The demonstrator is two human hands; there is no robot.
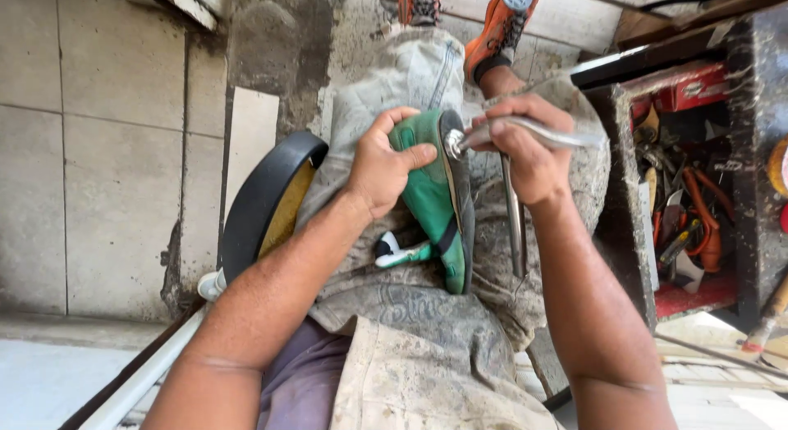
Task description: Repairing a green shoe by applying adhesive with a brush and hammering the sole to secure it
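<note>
— On the lap, across the grey dusty trousers [427,69]: one green shoe [431,196], lying on its side, toe toward the knees, dark sole [458,151] turned to the right.

— Held how?

— Clasped by the left hand [382,163]: thumb laid over the green upper, fingers curled round the toe end. Firm grasp, shoe pressed against the thigh.

— And on the other side?

— Right hand [525,147], clenched round the handles of metal pliers [492,134]. Tip of the tool touching the sole's rim near the toe. Below that fist, a slim metal bar [515,221], upright, running down beside the sole; upper end hidden by the hand, so contact there impossible to judge.

— White piece under the shoe?

— Small white and green part [394,251] at the heel end, resting on the trousers; kind unclear.

— Surroundings?

— Left of the lap, a black curved rim with a yellow inner face [267,196], near the left forearm. Far end, two orange shoes [492,28] on the feet. Right side, an open dark box [681,176] crowded with tools, red lining at its bottom edge, well apart from the green shoe. Floor of pale tiles [98,151] along the left.
</note>
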